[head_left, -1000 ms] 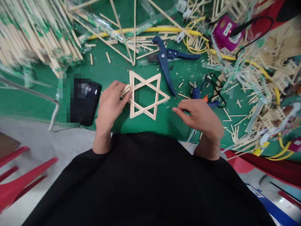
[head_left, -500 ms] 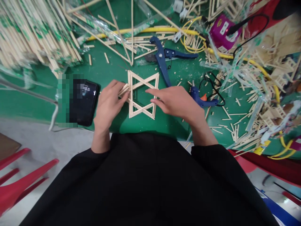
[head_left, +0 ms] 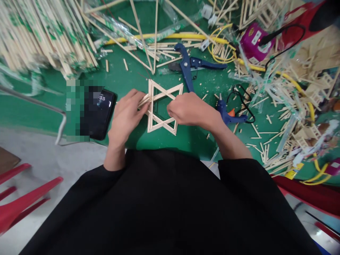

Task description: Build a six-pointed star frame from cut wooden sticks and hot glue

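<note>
A six-pointed star frame (head_left: 151,117) made of thin wooden sticks lies on the green table between my hands. My left hand (head_left: 127,113) is closed on several short wooden sticks (head_left: 144,101) at the star's left edge. My right hand (head_left: 184,110) covers part of the star's right side, its fingers curled in and pressed together. What those fingers hold, if anything, is hidden. Just beyond the right hand lies a blue-handled cutter (head_left: 187,67). A blue glue gun (head_left: 225,111) with an orange trigger rests to the right of that hand.
A phone (head_left: 99,113) lies left of my left hand. Bundles of long sticks (head_left: 50,35) fill the back left. A yellow cable (head_left: 191,36) crosses the back, near a purple power adapter (head_left: 256,42). Loose stick pieces (head_left: 281,152) and plastic wrap clutter the right.
My right hand's thumb and forefinger, apart before, have closed together and curled down at the star's right side. My left hand keeps its sticks. The whole view has shifted slightly.
</note>
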### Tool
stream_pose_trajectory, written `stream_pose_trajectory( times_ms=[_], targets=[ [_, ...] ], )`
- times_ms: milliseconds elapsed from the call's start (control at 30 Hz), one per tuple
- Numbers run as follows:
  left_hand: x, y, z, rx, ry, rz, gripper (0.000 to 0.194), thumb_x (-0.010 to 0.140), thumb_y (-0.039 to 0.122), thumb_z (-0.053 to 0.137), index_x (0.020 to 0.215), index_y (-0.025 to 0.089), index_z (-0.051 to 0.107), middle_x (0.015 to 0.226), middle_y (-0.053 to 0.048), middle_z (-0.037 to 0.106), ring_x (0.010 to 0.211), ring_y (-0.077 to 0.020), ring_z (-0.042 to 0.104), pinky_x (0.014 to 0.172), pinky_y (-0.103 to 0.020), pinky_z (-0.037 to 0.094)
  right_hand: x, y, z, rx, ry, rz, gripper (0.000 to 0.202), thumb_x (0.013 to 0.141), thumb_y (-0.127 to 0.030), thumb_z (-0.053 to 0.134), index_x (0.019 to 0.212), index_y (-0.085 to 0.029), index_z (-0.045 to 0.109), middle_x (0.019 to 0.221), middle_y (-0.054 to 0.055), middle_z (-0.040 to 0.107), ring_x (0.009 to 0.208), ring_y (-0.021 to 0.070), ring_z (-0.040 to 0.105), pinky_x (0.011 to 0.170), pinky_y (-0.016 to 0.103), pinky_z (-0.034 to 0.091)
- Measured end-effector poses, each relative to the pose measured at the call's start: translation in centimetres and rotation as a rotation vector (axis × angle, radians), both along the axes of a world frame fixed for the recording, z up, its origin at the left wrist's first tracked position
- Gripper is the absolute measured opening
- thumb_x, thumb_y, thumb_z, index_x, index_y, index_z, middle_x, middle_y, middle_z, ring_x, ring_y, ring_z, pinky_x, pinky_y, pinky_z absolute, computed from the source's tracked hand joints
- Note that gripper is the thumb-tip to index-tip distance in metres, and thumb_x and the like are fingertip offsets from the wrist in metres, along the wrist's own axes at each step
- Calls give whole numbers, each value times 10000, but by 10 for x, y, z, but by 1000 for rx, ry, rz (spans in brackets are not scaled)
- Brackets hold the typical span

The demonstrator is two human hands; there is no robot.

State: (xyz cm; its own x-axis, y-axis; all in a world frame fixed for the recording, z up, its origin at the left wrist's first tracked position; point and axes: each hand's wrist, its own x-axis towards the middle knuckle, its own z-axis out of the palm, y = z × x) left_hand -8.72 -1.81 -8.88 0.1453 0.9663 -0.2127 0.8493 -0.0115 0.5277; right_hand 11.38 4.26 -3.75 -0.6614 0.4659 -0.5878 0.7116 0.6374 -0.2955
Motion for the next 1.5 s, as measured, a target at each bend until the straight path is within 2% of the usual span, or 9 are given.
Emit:
stream_pose_trajectory(
  times_ms=[167,300,500,633,800,967,1067,1267,1500],
  targets=[
    [1,0,0,-1,22,6,93,965,254,535,893,206,567,923,-44,549,894,-203,602,831,-318,496,16,-1,-5,-49,295,-213,188,915,-114,421,894,-184,594,689,10,534,604,132,380,631,311,245],
    [1,1,1,-9,26,3,92,967,253,547,889,207,561,923,-45,548,897,-210,607,837,-330,499,26,-4,-15,-93,678,-354,215,1016,-251,354,837,-219,468,746,-5,501,677,132,427,703,303,366],
    [1,1,1,-24,5,13,87,956,238,549,874,207,554,913,-47,533,904,-218,604,853,-347,495,18,-21,-26,-547,1081,-616,313,1049,-500,336,891,-236,391,893,16,599,866,116,635,821,287,545],
    [0,1,-1,-11,-40,25,99,950,255,553,858,218,556,901,-44,537,887,-208,600,856,-336,498,18,-28,-27,-638,970,-724,321,1035,-558,337,909,-262,343,735,-44,583,614,90,575,624,248,501],
    [0,0,-2,20,-29,21,84,943,255,545,878,218,583,900,-45,556,896,-208,606,842,-324,509,27,-29,-17,-343,745,-572,236,1041,-394,321,930,-237,459,599,-64,428,547,111,410,597,281,357],
    [1,1,1,-6,-11,17,96,952,243,538,867,220,574,917,-49,567,885,-211,613,816,-339,496,19,-37,-9,-20,321,-247,288,980,-325,479,1168,-143,598,922,78,701,765,182,576,625,312,224],
    [1,1,2,-12,-8,19,101,956,250,541,863,221,564,916,-48,564,890,-217,617,813,-346,484,7,-39,-12,12,159,-166,344,1005,-370,443,1086,-125,672,999,124,720,830,217,610,617,333,170],
    [1,-1,-1,17,3,12,104,970,257,537,877,222,569,928,-44,582,894,-210,626,811,-337,493,0,-31,-19,-51,199,-209,246,956,-196,466,940,-161,709,995,78,730,892,192,608,633,325,190],
    [1,-1,-2,9,-42,38,100,963,259,546,875,229,581,939,-42,595,900,-202,622,823,-329,495,7,-36,-26,-60,398,-394,161,951,-201,462,897,-173,612,902,63,669,842,182,569,697,309,309]
  ],
)
